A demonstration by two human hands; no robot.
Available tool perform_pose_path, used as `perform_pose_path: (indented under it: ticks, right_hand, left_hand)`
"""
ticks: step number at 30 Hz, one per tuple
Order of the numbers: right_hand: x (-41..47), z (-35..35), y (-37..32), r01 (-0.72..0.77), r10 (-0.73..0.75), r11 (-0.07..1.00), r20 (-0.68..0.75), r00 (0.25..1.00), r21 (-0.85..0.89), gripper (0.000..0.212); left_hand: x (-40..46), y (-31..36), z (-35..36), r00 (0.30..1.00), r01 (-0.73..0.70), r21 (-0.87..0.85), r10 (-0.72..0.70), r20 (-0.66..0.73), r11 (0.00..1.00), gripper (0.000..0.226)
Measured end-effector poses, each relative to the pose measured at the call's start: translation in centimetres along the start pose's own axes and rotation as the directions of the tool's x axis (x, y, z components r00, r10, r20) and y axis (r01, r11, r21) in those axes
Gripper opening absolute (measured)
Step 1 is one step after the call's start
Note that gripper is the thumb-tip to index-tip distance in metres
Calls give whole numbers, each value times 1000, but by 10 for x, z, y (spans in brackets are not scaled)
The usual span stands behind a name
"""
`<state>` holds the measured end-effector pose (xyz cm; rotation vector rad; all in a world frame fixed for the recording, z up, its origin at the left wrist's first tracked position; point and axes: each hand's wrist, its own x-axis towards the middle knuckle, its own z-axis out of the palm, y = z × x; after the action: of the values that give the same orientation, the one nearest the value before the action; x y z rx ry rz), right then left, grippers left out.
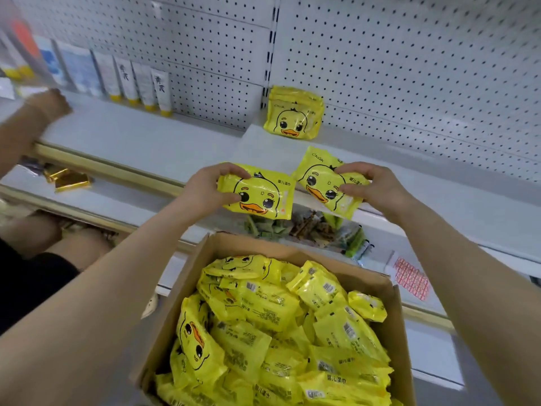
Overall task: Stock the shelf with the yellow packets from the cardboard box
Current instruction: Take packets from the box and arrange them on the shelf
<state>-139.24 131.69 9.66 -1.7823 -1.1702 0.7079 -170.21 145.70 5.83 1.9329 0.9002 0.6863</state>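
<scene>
My left hand [209, 187] grips a yellow duck-face packet [260, 196] by its left edge, just in front of the white shelf [164, 142]. My right hand [371, 186] pinches a second yellow packet [322, 180], tilted, over the shelf's front edge. A small stack of the same packets [294, 114] stands upright against the pegboard at the back of the shelf. Below my arms an open cardboard box [292, 250] holds several more yellow packets [275, 332] in a loose pile.
White tubes with yellow caps [140, 83] line the back of the shelf at left. Another person's hand [51, 105] reaches onto the shelf at far left. Gold packets [68, 178] and green snack bags [307, 227] lie on the lower shelf. The pegboard back wall [409, 68] is bare.
</scene>
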Motion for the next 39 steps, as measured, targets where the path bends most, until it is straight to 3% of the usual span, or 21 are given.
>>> perform_pose_path:
  ticks: [7,18,24,30,34,39]
  right_hand:
    - [60,0,-10,10,-6,999,-110,994,32,30]
    - [164,35,-29,46,-90,965,-163,983,-257,34]
    - [205,58,-37,42,-63,906,-36,997,-421,48]
    - [222,58,-30,85,-171,825,-104,980,-558,43]
    - [225,60,-24,69,-180,848,-162,970,-526,39]
    - [224,53,-21,-16,-52,971,-276,960,-239,45]
  left_hand:
    - [63,-10,-9,998,-56,-48,55,-8,997,44]
    - [139,-27,-4,994,-65,-111,75,83,992,45]
    - [171,-37,-2,984,-56,-129,76,161,990,49]
    - [197,-37,4,986,-51,-93,65,156,994,46]
    - [214,-29,15,995,-94,21,93,33,995,44]
    - [228,-25,27,982,-131,131,147,-122,983,39]
